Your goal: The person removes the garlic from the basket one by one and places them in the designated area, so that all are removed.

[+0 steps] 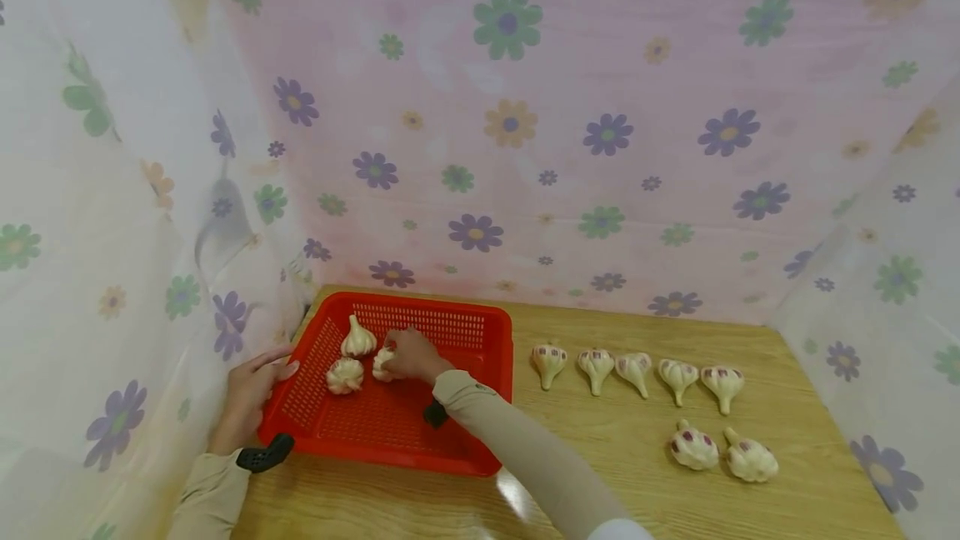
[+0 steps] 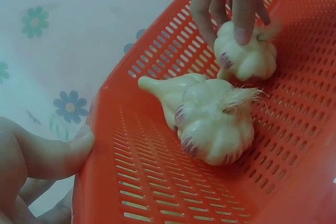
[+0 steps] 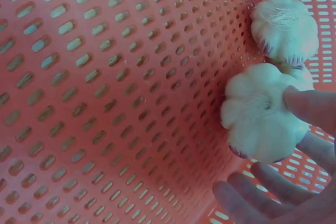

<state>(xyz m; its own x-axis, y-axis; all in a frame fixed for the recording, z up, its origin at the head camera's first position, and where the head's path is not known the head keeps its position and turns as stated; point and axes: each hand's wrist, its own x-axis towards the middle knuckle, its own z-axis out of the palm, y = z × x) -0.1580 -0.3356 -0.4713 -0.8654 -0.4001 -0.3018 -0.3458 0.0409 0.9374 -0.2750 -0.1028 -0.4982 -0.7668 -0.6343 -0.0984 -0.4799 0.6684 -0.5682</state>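
Observation:
A red plastic basket (image 1: 420, 461) with slotted walls stands on the left of the table. At its left rim is my left hand (image 1: 250, 397), gripping the edge with the thumb (image 2: 79, 150) on the rim and the other fingers outside, partly hidden. Inside the basket, my right hand (image 1: 414, 354) holds a garlic bulb (image 3: 262, 111) between thumb and fingers, low over the basket floor. Two more garlic bulbs lie close by at the left end: one at the back with its stem up (image 1: 358, 338), the other nearer (image 1: 345, 376), showing its pale roots.
To the right of the basket, several garlic bulbs (image 1: 633, 372) lie in a row on the wooden table (image 1: 592, 457). Two others (image 1: 693, 448) lie nearer the front right. Flower-patterned sheeting (image 1: 555, 148) stands behind and on both sides.

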